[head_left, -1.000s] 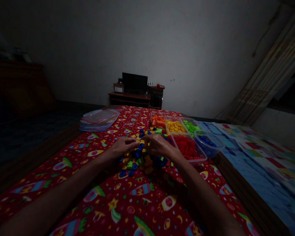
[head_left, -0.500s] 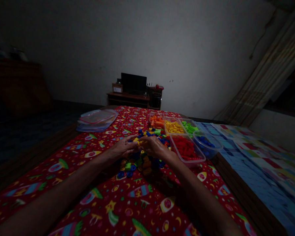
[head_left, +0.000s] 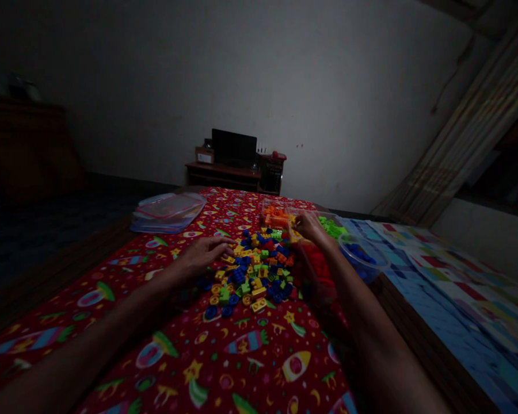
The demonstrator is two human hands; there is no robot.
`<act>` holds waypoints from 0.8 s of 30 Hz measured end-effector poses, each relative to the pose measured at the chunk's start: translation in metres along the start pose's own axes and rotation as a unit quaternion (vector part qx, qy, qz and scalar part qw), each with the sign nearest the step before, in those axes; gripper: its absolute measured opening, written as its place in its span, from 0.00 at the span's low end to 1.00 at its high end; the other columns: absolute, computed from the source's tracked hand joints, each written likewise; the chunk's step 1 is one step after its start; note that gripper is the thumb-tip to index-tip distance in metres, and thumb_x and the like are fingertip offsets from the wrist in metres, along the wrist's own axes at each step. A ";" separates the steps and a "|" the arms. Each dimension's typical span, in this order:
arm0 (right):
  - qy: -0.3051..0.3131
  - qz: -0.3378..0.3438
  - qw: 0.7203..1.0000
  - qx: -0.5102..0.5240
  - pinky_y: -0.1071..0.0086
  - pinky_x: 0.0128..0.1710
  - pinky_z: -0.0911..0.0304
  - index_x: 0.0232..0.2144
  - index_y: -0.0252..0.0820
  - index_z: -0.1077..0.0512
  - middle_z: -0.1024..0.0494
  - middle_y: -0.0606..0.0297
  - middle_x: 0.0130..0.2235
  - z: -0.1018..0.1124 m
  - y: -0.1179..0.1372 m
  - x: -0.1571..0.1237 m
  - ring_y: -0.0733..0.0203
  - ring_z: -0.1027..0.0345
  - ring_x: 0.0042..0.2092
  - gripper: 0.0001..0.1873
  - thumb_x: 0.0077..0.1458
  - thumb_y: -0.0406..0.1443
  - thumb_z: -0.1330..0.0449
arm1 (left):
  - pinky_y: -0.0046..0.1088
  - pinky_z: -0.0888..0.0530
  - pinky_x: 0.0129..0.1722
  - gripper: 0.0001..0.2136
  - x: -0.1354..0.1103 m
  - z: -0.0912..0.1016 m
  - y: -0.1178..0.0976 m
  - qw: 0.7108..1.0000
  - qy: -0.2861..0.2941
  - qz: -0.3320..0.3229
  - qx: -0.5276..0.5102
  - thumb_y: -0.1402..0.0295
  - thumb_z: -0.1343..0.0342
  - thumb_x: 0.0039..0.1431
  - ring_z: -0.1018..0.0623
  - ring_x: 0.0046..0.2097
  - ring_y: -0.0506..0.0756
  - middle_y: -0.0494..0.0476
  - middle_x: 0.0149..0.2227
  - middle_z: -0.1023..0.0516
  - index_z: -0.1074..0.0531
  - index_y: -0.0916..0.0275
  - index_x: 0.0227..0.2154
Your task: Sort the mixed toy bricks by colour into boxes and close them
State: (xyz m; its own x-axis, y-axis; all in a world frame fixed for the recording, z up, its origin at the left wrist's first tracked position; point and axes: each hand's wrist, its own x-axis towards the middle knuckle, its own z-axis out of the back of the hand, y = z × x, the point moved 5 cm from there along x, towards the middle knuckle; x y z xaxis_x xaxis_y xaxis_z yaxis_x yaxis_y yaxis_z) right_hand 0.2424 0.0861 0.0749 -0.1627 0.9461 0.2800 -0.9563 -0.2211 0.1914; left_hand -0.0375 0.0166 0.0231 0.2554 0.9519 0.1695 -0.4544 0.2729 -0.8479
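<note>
A mixed heap of toy building blocks (head_left: 259, 270) in yellow, blue, green, orange and red lies on a red patterned cloth (head_left: 224, 356). At the heap's left edge is my left hand (head_left: 205, 253), its fingers stretched out and thumb apart, with yellow blocks close to the fingertips. My right hand (head_left: 311, 226) is over the clear tub of yellow blocks (head_left: 294, 234), fingers pinched on what looks like a yellow block (head_left: 293, 221). My right hand and forearm hide much of that tub and part of the tub of red blocks (head_left: 322, 264).
Behind the yellow tub is a tub of orange blocks (head_left: 276, 215). Green blocks (head_left: 332, 227) and a round tub of blue blocks (head_left: 360, 256) stand to the right. Stacked plastic lids (head_left: 168, 213) lie at the back left. A bed (head_left: 449, 276) adjoins on the right.
My right hand has moved from the heap, where both hands met around yellow blocks, rightward and away to the yellow tub. My left hand has drawn slightly left, uncovering the heap.
</note>
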 end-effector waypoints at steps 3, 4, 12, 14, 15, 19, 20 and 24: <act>-0.011 -0.040 0.998 -0.038 0.73 0.33 0.42 0.35 0.30 0.23 0.22 0.51 0.35 0.011 -0.019 0.024 0.59 0.29 0.36 0.10 0.52 0.30 0.42 | 0.31 0.27 0.38 0.23 0.000 0.004 0.007 0.998 -0.001 -0.011 0.064 0.51 0.47 0.45 0.22 0.39 0.60 0.58 0.36 0.19 0.23 0.63 0.37; -0.013 -0.041 0.998 -0.040 0.73 0.35 0.41 0.37 0.30 0.23 0.22 0.49 0.37 0.013 -0.020 0.028 0.58 0.29 0.38 0.11 0.52 0.30 0.42 | 0.31 0.27 0.38 0.21 0.000 0.005 0.011 0.996 0.005 -0.017 0.090 0.53 0.47 0.46 0.22 0.40 0.60 0.58 0.37 0.19 0.23 0.62 0.37; 0.030 0.099 0.993 0.064 0.75 0.28 0.45 0.36 0.33 0.23 0.22 0.58 0.31 -0.001 0.049 -0.028 0.64 0.32 0.30 0.11 0.53 0.29 0.44 | 0.25 0.32 0.31 0.13 -0.002 -0.013 0.033 0.960 0.147 -0.055 0.234 0.60 0.45 0.45 0.24 0.33 0.56 0.53 0.30 0.22 0.22 0.59 0.32; 0.070 0.135 0.987 0.049 0.75 0.25 0.48 0.28 0.35 0.24 0.25 0.61 0.26 -0.011 0.069 -0.052 0.66 0.35 0.27 0.08 0.51 0.28 0.44 | 0.25 0.33 0.30 0.12 -0.001 -0.017 0.034 0.952 0.141 -0.076 0.261 0.61 0.45 0.46 0.25 0.32 0.56 0.53 0.29 0.23 0.23 0.59 0.32; 0.079 0.143 0.986 0.033 0.74 0.25 0.49 0.27 0.36 0.24 0.25 0.61 0.26 -0.014 0.077 -0.062 0.65 0.35 0.27 0.08 0.51 0.28 0.44 | 0.25 0.34 0.30 0.12 -0.002 -0.020 0.033 0.949 0.135 -0.085 0.271 0.61 0.45 0.47 0.25 0.32 0.56 0.54 0.29 0.24 0.23 0.60 0.33; 0.085 0.153 0.984 -0.042 0.71 0.29 0.45 0.32 0.37 0.24 0.24 0.55 0.32 -0.027 0.097 -0.091 0.60 0.32 0.32 0.07 0.53 0.32 0.43 | 0.27 0.32 0.34 0.14 -0.011 -0.028 0.026 0.946 0.109 -0.112 0.284 0.64 0.49 0.51 0.26 0.35 0.56 0.57 0.33 0.24 0.24 0.61 0.38; 0.086 0.157 0.982 -0.057 0.70 0.30 0.44 0.33 0.37 0.25 0.23 0.54 0.34 -0.030 0.100 -0.095 0.58 0.32 0.34 0.08 0.53 0.32 0.43 | 0.28 0.32 0.36 0.14 -0.014 -0.030 0.023 0.947 0.095 -0.123 0.280 0.64 0.49 0.52 0.25 0.36 0.57 0.58 0.35 0.24 0.25 0.61 0.40; 0.059 0.183 0.978 -0.083 0.68 0.36 0.41 0.37 0.37 0.26 0.25 0.52 0.38 -0.043 0.105 -0.104 0.56 0.33 0.39 0.10 0.53 0.29 0.45 | 0.31 0.30 0.40 0.14 -0.022 -0.035 0.016 0.949 0.029 -0.168 0.267 0.63 0.50 0.56 0.26 0.39 0.58 0.61 0.37 0.26 0.25 0.62 0.41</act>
State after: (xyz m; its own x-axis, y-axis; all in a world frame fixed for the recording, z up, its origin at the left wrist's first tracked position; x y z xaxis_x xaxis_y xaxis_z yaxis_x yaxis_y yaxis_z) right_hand 0.1480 -0.0252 0.0253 -0.5188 0.8336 0.1898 -0.8535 -0.5176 -0.0595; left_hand -0.0203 -0.0049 -0.0121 0.5017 0.7936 0.3443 -0.7022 0.6060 -0.3737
